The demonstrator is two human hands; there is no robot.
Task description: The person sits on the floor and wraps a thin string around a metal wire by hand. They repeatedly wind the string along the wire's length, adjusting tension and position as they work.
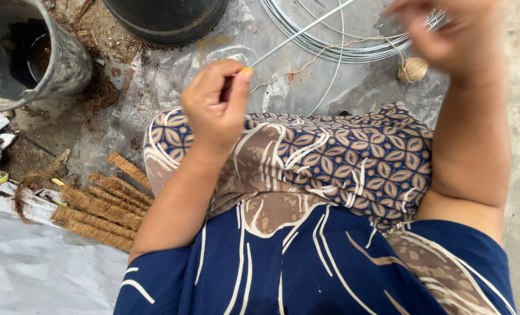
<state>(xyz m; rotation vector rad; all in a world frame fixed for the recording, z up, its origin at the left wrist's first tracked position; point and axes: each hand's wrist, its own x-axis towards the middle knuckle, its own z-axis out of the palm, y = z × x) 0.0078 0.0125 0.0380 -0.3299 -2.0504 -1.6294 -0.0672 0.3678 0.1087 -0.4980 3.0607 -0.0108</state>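
My left hand (216,105) is closed on the near end of a thin metal rod (298,35) that slants up and to the right. A pale twine (324,51) runs from near that hand up to my right hand (447,32), which is blurred at the top right, fingers bent near the twine. Whether it grips the twine I cannot tell. A small twine ball (412,69) lies on the ground just below the right hand. Both forearms reach out over my lap in patterned blue and brown cloth (341,163).
A coil of grey wire (330,49) lies on plastic sheeting (172,76) ahead. Several coir-wrapped sticks (99,207) are piled at the left. A grey bucket (67,64) stands at the top left, a black pot (166,20) at the top centre.
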